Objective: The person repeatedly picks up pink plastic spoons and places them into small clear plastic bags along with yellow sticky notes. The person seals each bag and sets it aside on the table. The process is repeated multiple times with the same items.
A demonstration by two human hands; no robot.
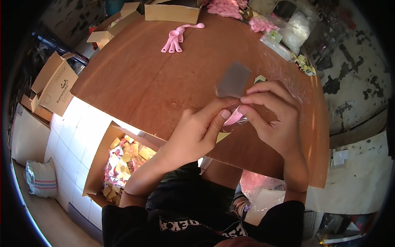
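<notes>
Above table [156,86], pouch [233,117] between hands

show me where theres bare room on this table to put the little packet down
The widest bare patch of the brown table lies left of both hands, between the pink measuring spoons and the near edge. A smaller gap sits between the spoons and the grey card. The far right corner is crowded with plastic bags; the far edge holds a cardboard box.
</notes>
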